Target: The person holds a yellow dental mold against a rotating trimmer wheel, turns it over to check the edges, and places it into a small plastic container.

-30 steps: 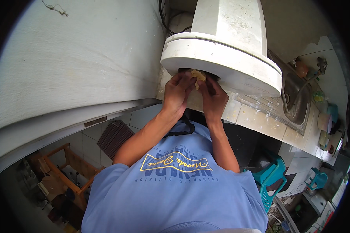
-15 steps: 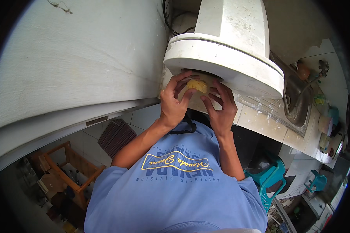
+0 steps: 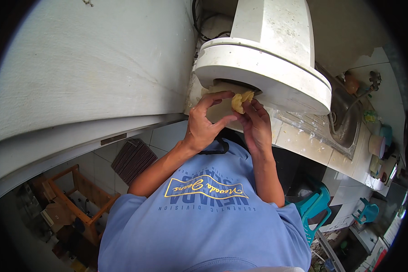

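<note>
My right hand point(image 3: 257, 127) pinches a yellow, dough-like lump point(image 3: 241, 102) between thumb and fingers. The piece looks folded, with a ragged upper edge. My left hand point(image 3: 206, 117) curves beside it, index finger and thumb spread apart. Its index fingertip comes close to the lump; I cannot tell if they touch. Both hands are in front of my chest, just below the rim of a large white appliance point(image 3: 263, 68). A pale surface shows behind the fingers, partly hidden by them.
A pale tiled counter point(image 3: 303, 144) with white smears runs right to a metal sink point(image 3: 349, 118) with a tap. A big white panel point(image 3: 90, 68) fills the left side. Lower down are a wooden frame point(image 3: 84, 213) at left and a teal plastic chair point(image 3: 313, 211) at right.
The yellow lump has moved slightly right and turned from lying flat to folded upright. My right fingers have closed on it, while my left fingers have come off it.
</note>
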Motion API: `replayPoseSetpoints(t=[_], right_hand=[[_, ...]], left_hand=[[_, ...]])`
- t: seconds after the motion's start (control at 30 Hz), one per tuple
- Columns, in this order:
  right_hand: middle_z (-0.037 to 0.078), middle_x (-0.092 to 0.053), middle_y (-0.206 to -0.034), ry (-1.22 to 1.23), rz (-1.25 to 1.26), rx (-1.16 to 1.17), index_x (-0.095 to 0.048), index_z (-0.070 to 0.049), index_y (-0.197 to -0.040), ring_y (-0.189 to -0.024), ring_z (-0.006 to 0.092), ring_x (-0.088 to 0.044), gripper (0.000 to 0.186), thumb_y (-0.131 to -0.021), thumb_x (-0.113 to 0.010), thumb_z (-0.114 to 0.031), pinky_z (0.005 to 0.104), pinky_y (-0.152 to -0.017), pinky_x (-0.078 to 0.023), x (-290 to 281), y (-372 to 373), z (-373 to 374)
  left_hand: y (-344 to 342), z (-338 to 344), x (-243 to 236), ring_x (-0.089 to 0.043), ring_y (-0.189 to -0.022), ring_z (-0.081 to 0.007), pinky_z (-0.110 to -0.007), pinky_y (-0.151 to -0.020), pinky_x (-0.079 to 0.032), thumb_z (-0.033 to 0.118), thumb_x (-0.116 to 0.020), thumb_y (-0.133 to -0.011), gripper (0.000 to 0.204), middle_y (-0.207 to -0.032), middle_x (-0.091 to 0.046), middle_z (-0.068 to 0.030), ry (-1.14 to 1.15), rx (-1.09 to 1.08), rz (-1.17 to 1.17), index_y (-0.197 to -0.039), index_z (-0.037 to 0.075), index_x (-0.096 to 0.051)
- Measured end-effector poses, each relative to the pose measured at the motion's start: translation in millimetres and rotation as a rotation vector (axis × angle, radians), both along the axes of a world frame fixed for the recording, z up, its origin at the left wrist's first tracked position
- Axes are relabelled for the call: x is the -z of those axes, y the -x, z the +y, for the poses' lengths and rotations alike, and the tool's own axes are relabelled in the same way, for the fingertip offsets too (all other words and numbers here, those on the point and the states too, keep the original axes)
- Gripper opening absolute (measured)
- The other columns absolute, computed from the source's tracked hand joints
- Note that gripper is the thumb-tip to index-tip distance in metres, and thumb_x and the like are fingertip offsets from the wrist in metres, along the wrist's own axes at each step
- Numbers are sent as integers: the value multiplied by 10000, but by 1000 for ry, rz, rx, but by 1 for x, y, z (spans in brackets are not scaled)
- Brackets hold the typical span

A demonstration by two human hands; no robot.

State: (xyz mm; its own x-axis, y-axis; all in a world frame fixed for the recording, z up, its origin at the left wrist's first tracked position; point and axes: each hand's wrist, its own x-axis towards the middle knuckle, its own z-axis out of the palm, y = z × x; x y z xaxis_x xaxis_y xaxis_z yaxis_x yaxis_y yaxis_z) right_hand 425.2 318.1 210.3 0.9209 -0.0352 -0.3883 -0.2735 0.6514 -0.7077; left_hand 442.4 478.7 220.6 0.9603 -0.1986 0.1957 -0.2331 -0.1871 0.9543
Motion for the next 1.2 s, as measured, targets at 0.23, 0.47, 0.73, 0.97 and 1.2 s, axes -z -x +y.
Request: replayPoseSetpoints(t=[0.23,0.47,0.73,0.97,1.2], right_hand=[[137,-652,-1054,64,13,19,-537,35,-1122,-958,193,-665,285,-931,-662,-136,313,-859,-559,-1,3,10],[168,-686,-980,181,28,37,-507,47,-1146,-856,204,-700,328,-916,-677,-115,283,-784,-576,-8,5,11],[152,-693,-984,878,-151,44,-476,21,-1288,-869,207,-692,528,-853,-744,-112,295,-735,-576,-14,15,12],[135,-670,-1009,992,-335,43,-479,-3,-1330,-883,190,-673,569,-828,-743,-54,299,-762,-569,-11,20,19],[111,-649,-1101,307,-145,40,-431,15,-1371,-977,173,-653,531,-903,-673,-50,294,-850,-556,-4,17,17]], left_hand=[[0,-6,7,-645,-1038,-152,-297,-911,-507,68,-734,-849,361,-1072,-695,-102,391,-61,356,-1172,-25,-602],[-15,-8,12,-622,-1017,-141,-300,-892,-511,138,-654,-943,311,-1104,-650,-87,617,25,618,-1183,-41,-569],[-20,-8,8,-620,-960,-122,-285,-874,-504,117,-645,-941,251,-1044,-660,-69,634,-46,707,-1144,-22,-595],[-15,-14,-1,-648,-857,-144,-266,-779,-510,126,-770,-823,285,-902,-687,-73,129,-93,346,-1041,-16,-654],[-6,-8,2,-644,-925,-184,-282,-799,-514,150,-790,-805,395,-979,-666,-101,3,-181,34,-1131,1,-625]])
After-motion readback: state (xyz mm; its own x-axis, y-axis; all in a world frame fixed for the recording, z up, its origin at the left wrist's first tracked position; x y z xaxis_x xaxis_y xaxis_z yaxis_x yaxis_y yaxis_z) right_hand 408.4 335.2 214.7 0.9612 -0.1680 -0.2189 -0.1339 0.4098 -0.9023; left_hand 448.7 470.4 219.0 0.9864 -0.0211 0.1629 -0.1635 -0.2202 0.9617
